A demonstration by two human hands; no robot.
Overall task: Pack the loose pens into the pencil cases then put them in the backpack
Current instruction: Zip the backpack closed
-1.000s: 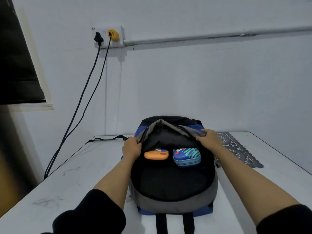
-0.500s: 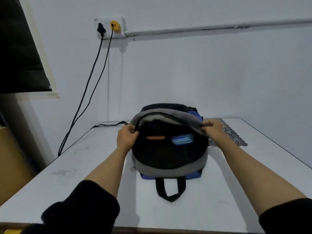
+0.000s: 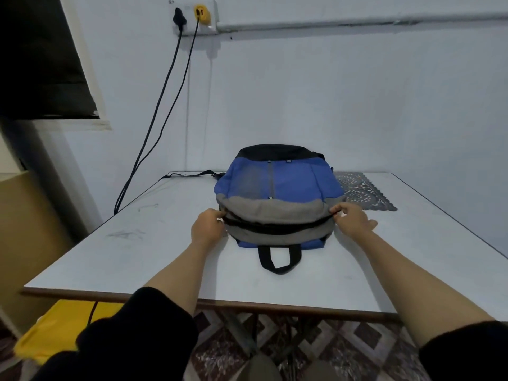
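A blue, grey and black backpack (image 3: 277, 188) lies flat on the white table (image 3: 154, 259), its black carry handle (image 3: 279, 258) pointing toward me. Its top flap is folded down, leaving only a narrow dark gap along the zip. My left hand (image 3: 206, 229) pinches the left end of the opening. My right hand (image 3: 351, 220) pinches the right end, its other fingers spread. The pencil cases are hidden inside; no pens are visible.
A dark lace mat (image 3: 362, 192) lies behind the backpack on the right. Two black cables (image 3: 165, 105) hang from a wall socket (image 3: 193, 15) to the table's back left. A yellow object (image 3: 63, 334) sits on the floor under the table's near-left edge.
Both hands have brought the backpack's flap down over the opening, hiding the orange and blue pencil cases. The view has pulled back from the table.
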